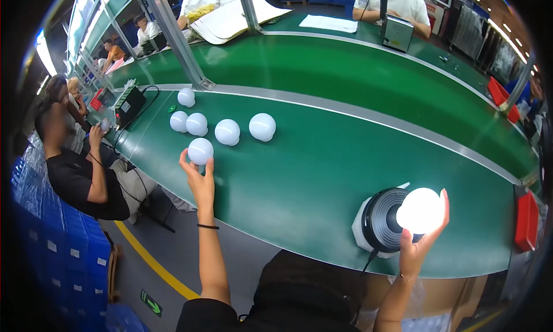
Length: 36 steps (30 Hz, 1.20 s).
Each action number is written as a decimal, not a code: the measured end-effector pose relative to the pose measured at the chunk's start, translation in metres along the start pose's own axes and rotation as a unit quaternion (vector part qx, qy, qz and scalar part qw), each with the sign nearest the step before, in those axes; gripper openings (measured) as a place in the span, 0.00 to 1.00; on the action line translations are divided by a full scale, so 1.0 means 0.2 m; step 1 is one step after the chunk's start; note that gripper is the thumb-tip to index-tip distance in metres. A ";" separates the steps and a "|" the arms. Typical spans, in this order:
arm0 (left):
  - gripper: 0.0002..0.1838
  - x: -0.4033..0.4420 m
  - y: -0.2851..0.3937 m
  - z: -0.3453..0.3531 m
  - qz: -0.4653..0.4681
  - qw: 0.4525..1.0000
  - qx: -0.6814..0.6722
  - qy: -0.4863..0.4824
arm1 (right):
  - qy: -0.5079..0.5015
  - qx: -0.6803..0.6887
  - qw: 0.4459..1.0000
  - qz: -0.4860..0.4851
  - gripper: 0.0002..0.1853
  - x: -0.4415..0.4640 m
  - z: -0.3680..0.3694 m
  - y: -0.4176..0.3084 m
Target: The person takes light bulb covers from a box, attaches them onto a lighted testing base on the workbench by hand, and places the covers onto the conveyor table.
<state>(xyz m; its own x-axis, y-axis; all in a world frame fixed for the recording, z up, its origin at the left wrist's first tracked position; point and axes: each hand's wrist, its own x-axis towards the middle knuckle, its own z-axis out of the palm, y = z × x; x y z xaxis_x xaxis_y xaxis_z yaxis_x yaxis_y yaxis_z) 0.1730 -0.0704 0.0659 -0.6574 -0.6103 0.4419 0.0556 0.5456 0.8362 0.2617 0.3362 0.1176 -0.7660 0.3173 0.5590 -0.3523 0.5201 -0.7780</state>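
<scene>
My left hand (199, 173) has its fingers around a white light bulb (200, 151) at the near edge of the green table (299, 182). Several more white bulbs (227, 132) stand beyond it on the table, one of them farther right (262, 127). On the right, my right hand (423, 240) grips a brightly glowing bulb (419, 211). That bulb is over the right side of a round black ringed device (385, 219), which rests on a white base. Glare and the bulb hide where the two meet.
A green conveyor belt (345, 72) runs behind the table, past a metal post (178, 38). A black box with a cable (130, 106) stands at the left, near a seated co-worker (86, 176). Red bins (526, 222) are at the right. Other people sit across the belt.
</scene>
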 end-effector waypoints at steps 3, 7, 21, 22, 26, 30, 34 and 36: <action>0.35 0.09 -0.10 -0.02 0.001 0.998 0.047 -0.032 | 0.002 -0.003 1.000 -0.009 0.51 0.00 0.00 0.01; 0.44 0.13 -0.12 -0.03 0.002 0.997 0.059 -0.058 | -0.012 -0.007 1.000 -0.001 0.50 -0.01 -0.01 -0.01; 0.35 -0.21 1.25 -0.18 0.069 0.802 -0.583 -0.105 | -0.029 -0.009 0.999 -0.016 0.48 0.01 -0.01 -0.01; 0.35 -0.24 1.32 -0.20 -0.004 0.757 -0.637 -0.147 | -0.026 -0.002 1.000 -0.011 0.48 0.00 -0.01 -0.02; 0.34 -0.31 1.42 -0.14 -0.145 0.630 -0.681 -0.344 | -0.023 -0.039 0.998 0.032 0.48 -0.03 -0.02 0.01; 0.34 -0.36 1.40 -0.08 -0.160 0.568 -0.611 -0.528 | -0.038 -0.004 0.999 0.005 0.48 -0.03 -0.02 0.08; 0.33 -0.37 1.34 -0.04 -0.134 0.536 -0.527 -0.646 | -0.039 -0.001 0.999 -0.016 0.48 -0.01 -0.02 0.06; 0.32 -0.37 1.32 -0.02 -0.116 0.524 -0.497 -0.681 | -0.045 -0.018 0.999 -0.022 0.48 -0.02 -0.02 0.06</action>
<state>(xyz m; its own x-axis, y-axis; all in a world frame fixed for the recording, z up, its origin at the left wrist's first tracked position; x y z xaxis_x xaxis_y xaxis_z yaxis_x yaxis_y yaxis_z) 0.2392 0.1175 0.2549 -0.6217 0.7531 0.2152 -0.2263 -0.4357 0.8712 0.2626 0.3455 0.1075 -0.7961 0.2210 0.5635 -0.3693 0.5602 -0.7415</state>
